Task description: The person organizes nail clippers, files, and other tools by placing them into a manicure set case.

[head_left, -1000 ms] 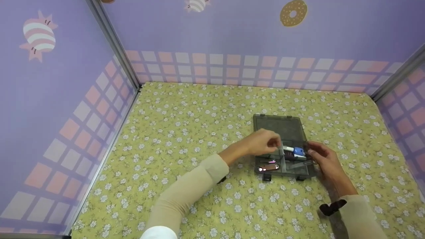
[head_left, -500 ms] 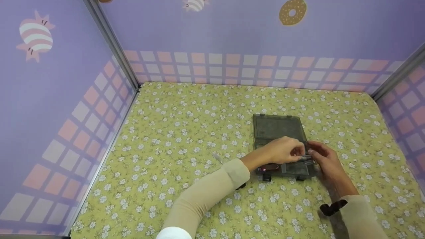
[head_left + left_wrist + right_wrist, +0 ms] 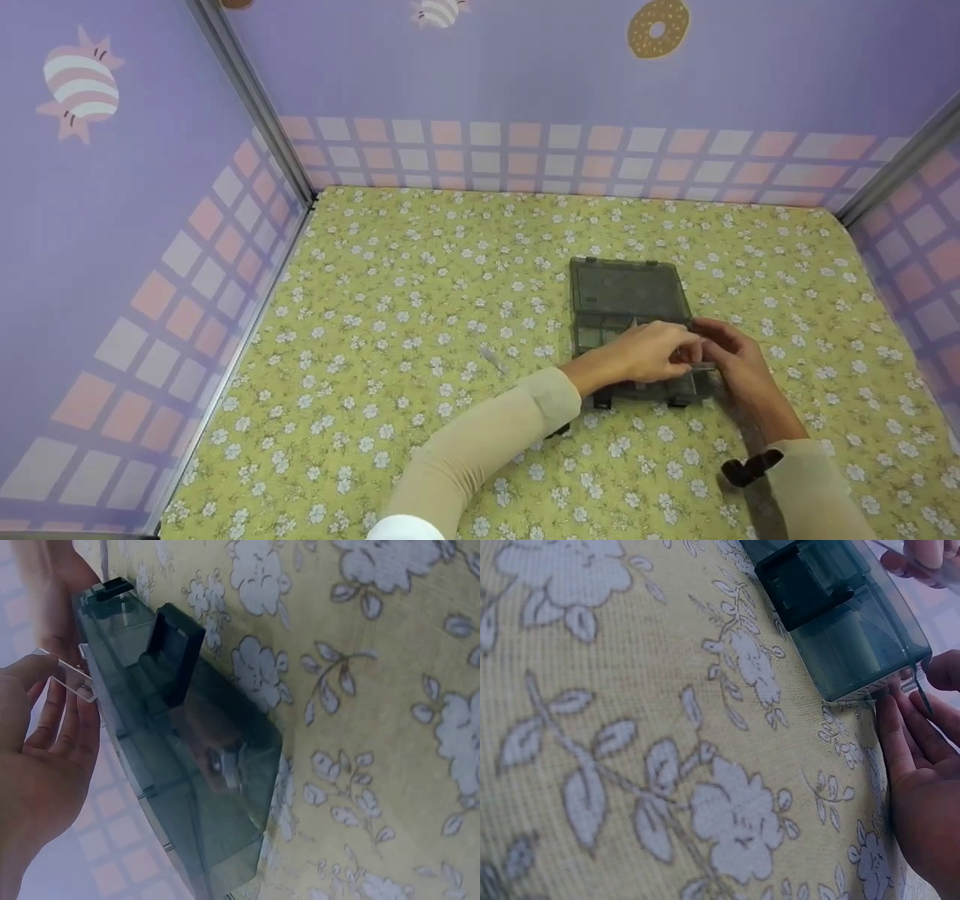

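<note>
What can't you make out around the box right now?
- Head view: the near compartments of the box and anything in them, hidden under the left hand.
- The clear divider is too thin to see in the head view; only the left wrist view shows it, pinched.
- Right hand: its grip on the box corner is cut off by the frame edge.

Open smoky-grey organizer box (image 3: 626,300) on my flowered cloth.
It is lying flat, lid spread away from me; I am pinching a clear divider strip (image 3: 69,673) over its compartments.
</note>
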Tool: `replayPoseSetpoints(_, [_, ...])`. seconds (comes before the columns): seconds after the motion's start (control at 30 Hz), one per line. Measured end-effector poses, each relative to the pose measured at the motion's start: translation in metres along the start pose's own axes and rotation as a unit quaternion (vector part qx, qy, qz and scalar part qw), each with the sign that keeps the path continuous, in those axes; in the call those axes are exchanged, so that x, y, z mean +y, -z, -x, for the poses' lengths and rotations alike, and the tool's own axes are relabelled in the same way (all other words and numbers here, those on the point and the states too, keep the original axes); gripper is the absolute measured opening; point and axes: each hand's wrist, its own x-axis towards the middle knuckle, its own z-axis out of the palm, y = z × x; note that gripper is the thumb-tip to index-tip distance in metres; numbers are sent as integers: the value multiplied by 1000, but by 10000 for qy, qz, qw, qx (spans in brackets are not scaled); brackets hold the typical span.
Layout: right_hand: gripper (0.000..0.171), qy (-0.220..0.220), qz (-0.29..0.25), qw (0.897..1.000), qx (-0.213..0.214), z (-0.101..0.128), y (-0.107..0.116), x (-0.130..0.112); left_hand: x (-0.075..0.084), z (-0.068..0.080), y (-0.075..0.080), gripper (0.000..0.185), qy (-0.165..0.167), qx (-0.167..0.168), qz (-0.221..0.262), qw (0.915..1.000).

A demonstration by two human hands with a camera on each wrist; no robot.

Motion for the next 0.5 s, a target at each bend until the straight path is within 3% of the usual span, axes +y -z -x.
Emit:
replayPoseSetpoints(0.33, [55,-55,-187,9998,-29,0,0,1,3,0,-6,30,287,-331,-99,9990])
replayPoseSetpoints(0.5, [56,-131,-185,9997,-23,1,-1,2,1,5,-5,35,184,-430,-47,9989])
